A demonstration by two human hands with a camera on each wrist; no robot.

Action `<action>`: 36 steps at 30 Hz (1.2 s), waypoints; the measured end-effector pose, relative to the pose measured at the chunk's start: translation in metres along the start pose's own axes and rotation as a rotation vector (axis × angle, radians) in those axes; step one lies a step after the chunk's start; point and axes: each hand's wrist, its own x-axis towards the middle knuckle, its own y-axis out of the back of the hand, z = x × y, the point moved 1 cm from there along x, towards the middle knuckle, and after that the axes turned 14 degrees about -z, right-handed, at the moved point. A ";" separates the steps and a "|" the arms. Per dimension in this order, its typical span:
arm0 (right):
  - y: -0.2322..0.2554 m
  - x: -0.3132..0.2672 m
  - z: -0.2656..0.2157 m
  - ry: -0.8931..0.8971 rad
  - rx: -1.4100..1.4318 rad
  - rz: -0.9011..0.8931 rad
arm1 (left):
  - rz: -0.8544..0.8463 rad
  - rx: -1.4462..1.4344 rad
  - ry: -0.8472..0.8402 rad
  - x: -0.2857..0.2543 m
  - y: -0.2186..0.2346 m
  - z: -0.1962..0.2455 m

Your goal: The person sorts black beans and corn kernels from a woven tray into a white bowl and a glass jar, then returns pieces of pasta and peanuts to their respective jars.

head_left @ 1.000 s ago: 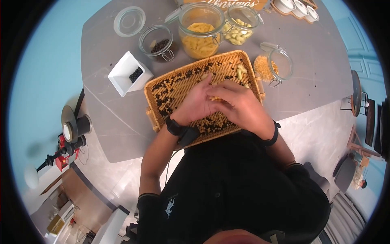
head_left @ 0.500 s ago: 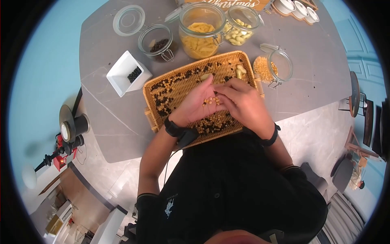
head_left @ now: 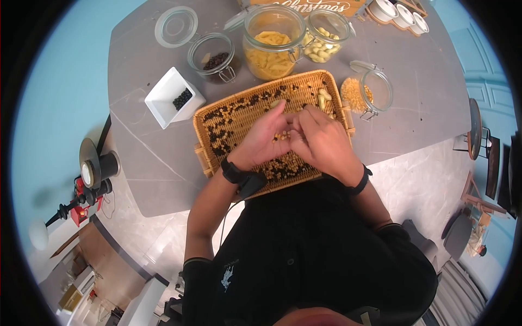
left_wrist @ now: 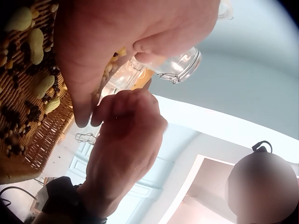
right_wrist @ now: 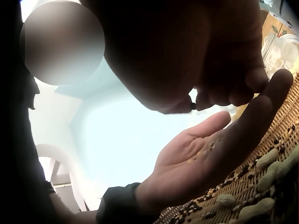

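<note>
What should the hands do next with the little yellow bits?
Probably tip them into the open corn jar beside the basket. The left hand lies open, palm up, with a few kernels in it, and the right hand curls its fingertips over that palm. The jar already holds the same yellow kernels.

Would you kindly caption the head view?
Left hand cups yellow kernels above wicker tray; right hand picks at them.

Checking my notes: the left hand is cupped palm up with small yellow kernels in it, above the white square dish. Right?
Not quite. The left hand is cupped palm up with the kernels, but above the wicker tray, as the head view shows. The white dish stands apart.
</note>
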 end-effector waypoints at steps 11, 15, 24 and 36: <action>-0.026 -0.006 -0.008 0.174 -0.114 0.002 | -0.046 0.089 -0.050 0.004 -0.027 0.006; -0.030 -0.003 -0.008 0.180 -0.163 -0.009 | -0.039 0.082 -0.047 0.004 -0.024 0.004; -0.019 0.009 -0.010 0.145 -0.246 -0.055 | -0.022 -0.020 -0.076 0.007 -0.007 -0.002; -0.012 0.141 -0.081 0.469 -0.155 0.089 | -0.044 0.817 -0.476 -0.001 0.047 -0.006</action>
